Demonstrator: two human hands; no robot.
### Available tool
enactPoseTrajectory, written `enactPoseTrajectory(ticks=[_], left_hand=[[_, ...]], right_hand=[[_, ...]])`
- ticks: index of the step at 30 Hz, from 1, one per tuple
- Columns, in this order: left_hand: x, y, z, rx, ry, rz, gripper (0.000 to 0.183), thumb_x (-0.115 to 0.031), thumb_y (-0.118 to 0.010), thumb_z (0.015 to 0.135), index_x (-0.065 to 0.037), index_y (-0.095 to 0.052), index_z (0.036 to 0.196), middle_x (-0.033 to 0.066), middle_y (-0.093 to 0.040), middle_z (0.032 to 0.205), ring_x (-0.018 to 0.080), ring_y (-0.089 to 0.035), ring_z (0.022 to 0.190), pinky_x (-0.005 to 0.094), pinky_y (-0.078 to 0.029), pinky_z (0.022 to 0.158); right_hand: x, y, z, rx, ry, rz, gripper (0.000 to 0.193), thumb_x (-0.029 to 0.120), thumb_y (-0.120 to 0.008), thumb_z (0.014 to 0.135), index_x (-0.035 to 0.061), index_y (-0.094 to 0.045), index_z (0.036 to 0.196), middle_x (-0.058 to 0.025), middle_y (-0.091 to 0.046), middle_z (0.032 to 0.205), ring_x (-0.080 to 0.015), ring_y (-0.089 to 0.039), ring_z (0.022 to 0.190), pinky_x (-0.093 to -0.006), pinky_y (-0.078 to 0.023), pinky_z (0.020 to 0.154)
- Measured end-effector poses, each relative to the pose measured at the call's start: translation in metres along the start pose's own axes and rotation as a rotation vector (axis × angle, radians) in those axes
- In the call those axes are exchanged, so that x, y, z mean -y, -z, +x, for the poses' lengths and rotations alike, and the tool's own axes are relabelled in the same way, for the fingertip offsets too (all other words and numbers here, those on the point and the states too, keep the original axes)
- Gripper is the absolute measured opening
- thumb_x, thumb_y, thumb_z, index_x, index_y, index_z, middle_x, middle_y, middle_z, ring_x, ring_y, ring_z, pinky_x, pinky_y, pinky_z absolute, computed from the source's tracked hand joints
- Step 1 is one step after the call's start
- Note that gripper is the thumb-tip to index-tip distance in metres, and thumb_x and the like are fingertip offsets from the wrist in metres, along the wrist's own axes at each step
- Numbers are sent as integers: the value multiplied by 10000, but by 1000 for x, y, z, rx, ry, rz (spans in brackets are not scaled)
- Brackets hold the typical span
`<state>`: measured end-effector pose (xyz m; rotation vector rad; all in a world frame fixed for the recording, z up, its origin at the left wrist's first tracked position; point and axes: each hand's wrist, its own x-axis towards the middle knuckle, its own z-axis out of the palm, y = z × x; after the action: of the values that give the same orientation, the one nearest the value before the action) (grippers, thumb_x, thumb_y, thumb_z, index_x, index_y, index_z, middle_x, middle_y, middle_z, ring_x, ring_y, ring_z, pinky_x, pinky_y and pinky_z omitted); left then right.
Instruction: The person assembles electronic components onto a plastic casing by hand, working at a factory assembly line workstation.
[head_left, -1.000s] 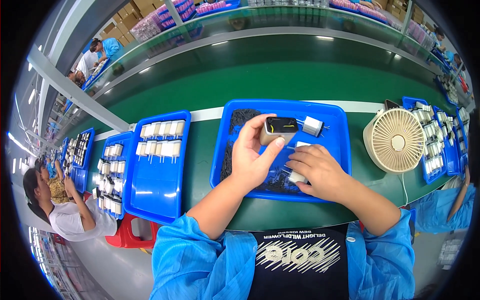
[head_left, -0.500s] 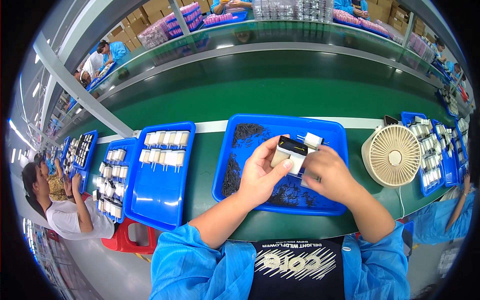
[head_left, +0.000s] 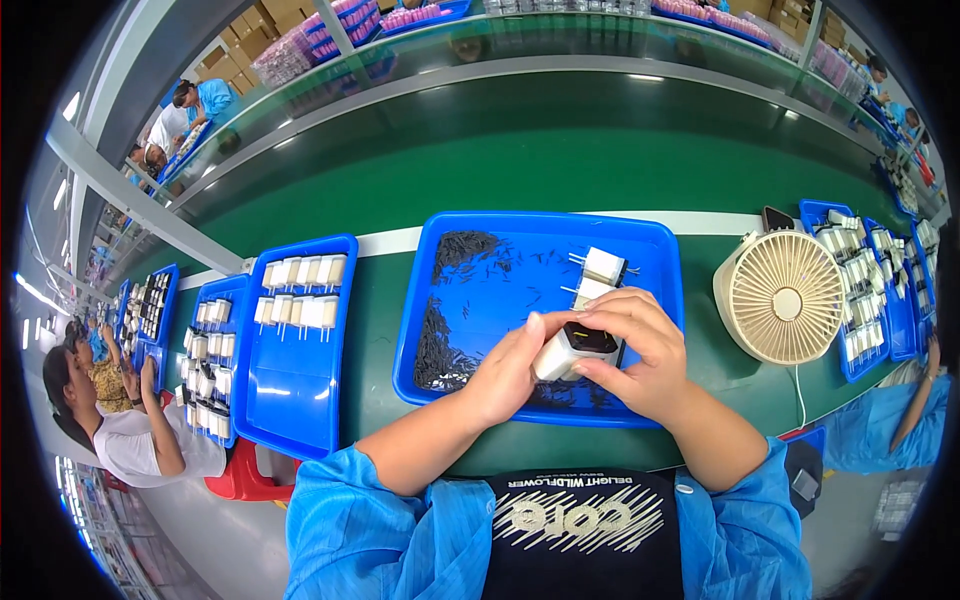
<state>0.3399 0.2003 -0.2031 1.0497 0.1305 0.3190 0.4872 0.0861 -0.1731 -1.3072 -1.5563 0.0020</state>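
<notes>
Both my hands meet over the front of a blue tray (head_left: 408,335) and hold a white plug-in charger (head_left: 556,360), whose glossy black end face is turned up. My left hand (head_left: 500,375) grips its left side. The fingers of my right hand (head_left: 645,350) curl over it from the right, with the thumb along its near edge. My fingers hide part of it, so I cannot tell whether a second charger is behind. Beyond my right hand, white chargers (head_left: 603,264) with metal pins lie in the tray. Small black strips (head_left: 440,345) are heaped along the tray's left side, others scattered.
To the left, a blue tray (head_left: 290,375) holds rows of white chargers, beside another filled tray (head_left: 212,345). A cream fan (head_left: 785,300) stands on the right, with a dark phone-like object (head_left: 777,219) behind it. More charger trays (head_left: 862,290) lie farther right. Other people sit nearby.
My right hand, blurred and apart before, has come down onto the charger. The charger has moved lower and toward me. The whole view has shifted slightly.
</notes>
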Motion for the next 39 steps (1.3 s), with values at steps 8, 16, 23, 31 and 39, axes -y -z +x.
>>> enactPoseTrajectory(ticks=[8,16,23,31,39], left_hand=[[-32,-8,1,122,-29,721,575,-318,-726,805,-6,-521,1242,154,-615,1122,253,-598,1026,344,-461,884],[-23,-1,1,161,-173,835,497,-282,-700,820,-12,-538,1205,156,-620,1098,308,-605,970,367,-469,843],[-22,-2,-1,154,-261,1014,464,-267,-673,845,-12,-534,1208,157,-616,1116,318,-602,981,371,-470,844],[-17,1,1,140,-416,901,448,-263,-628,882,9,-523,1223,166,-568,1206,311,-541,1119,387,-411,962],[-19,0,4,145,-497,853,455,-234,-641,861,23,-531,1221,177,-520,1254,308,-500,1156,387,-384,989]], right_hand=[[4,11,3,82,-44,82,470,109,-785,644,51,-652,1091,-83,-595,935,-265,-581,910,-370,-459,808],[0,20,3,220,-111,282,418,82,-753,703,68,-659,1110,-91,-566,957,-276,-563,1004,-382,-452,908],[-3,21,2,208,-95,298,440,65,-759,679,72,-662,1107,-90,-576,972,-269,-565,1023,-376,-465,888],[3,22,4,107,26,174,565,55,-778,638,13,-606,1174,-129,-609,1067,-289,-577,1019,-383,-481,862],[-3,18,2,21,54,132,540,56,-791,621,28,-628,1135,-122,-607,1058,-286,-596,972,-376,-491,832]])
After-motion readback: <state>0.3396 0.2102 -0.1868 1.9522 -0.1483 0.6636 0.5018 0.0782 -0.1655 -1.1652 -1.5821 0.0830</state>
